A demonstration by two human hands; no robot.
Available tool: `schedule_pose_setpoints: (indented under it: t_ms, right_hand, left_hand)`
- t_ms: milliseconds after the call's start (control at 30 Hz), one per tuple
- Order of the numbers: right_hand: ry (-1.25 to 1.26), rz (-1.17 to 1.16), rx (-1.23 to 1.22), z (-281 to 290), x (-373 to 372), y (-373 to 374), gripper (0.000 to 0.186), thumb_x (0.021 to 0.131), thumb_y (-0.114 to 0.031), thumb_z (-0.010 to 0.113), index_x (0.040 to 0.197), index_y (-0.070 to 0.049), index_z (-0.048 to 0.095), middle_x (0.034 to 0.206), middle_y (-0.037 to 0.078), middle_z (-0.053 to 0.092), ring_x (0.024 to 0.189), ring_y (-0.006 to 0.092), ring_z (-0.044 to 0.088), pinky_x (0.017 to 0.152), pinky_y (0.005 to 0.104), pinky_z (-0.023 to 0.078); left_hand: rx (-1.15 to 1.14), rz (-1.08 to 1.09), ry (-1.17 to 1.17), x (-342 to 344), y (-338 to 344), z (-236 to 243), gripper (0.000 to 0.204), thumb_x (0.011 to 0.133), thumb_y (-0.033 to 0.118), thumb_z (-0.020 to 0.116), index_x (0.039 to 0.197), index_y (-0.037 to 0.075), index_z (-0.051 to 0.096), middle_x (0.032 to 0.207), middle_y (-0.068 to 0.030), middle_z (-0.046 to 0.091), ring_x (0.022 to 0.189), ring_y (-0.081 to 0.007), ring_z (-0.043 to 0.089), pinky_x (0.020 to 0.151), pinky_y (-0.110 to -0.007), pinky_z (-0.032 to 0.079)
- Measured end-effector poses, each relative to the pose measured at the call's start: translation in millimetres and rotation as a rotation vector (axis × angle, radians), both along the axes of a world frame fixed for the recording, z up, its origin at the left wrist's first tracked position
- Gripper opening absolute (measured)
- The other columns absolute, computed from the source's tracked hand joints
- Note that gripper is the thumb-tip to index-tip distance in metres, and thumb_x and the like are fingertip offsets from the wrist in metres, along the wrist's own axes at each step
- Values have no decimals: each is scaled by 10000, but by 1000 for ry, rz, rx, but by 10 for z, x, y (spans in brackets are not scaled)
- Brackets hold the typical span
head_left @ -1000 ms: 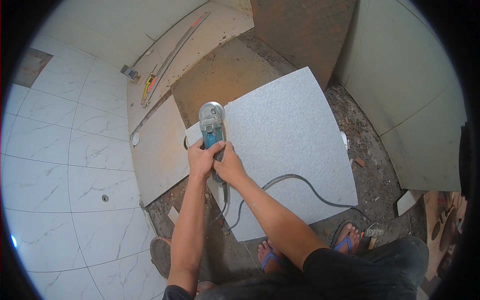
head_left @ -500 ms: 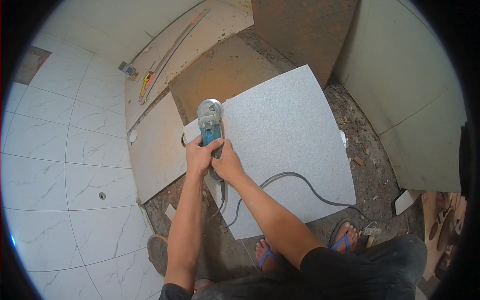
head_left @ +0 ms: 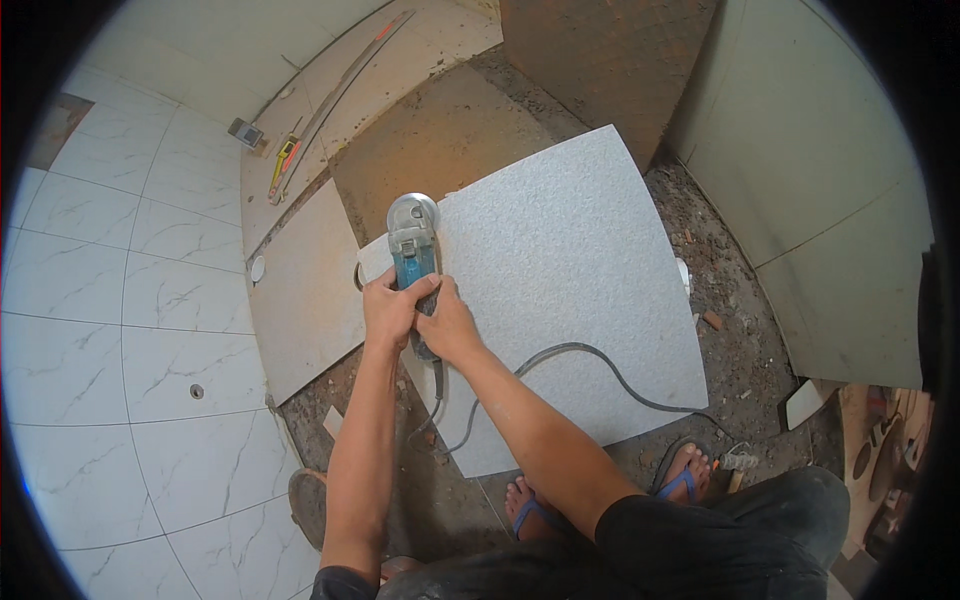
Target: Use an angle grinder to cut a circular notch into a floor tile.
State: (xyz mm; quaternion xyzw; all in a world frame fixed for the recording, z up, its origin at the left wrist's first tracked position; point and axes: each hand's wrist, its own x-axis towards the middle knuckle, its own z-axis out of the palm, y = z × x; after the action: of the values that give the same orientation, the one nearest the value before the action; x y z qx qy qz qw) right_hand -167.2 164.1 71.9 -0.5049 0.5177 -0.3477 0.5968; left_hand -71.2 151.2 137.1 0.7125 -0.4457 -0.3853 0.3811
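Note:
A teal and grey angle grinder [head_left: 413, 262] lies lengthwise between my hands, its round disc and guard at the far end. My left hand [head_left: 389, 312] is wrapped round the body from the left side. From the right, my right hand [head_left: 449, 324] closes on the rear handle. Beneath them lies a large light-grey speckled tile [head_left: 570, 270], and the grinder's head is over the tile's upper left edge. The black power cord [head_left: 625, 375] runs from the handle's end and curves across the tile toward the lower right.
White marbled tiles [head_left: 190, 290] cover the left. A tape measure [head_left: 286, 157] and a long metal straightedge [head_left: 345, 90] lie at the far left. A brown-backed slab [head_left: 610, 60] leans at the back. Rubble [head_left: 720, 270] lines the right wall. My sandalled feet are by the tile's near edge.
The whole view has shifted slightly, so things appear a little farther left. Both hands keep their hold on the grinder, which stays at much the same place on the tile's edge.

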Motion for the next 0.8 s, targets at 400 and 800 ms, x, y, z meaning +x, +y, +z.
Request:
schedule_pose_setpoints:
  t_ms: [400,800]
  right_hand:
    - [-5,7,19,25,-28,-18,573,872,-276,734,1249,10,410,1216,370,604,1103,560,609,931,574,502]
    - [26,-17,8,54,-19,-3,612,870,-334,742,1255,12,416,1124,378,644,1070,557,623,909,565,504]
  left_hand:
    - [-4,13,-32,-44,-13,48,286,764,150,835,948,-53,756,798,-65,718,686,-118,603,650,-303,506]
    - [11,16,-38,5,-31,3,307,758,170,847,944,-53,748,808,-67,714,689,-118,595,647,-298,498]
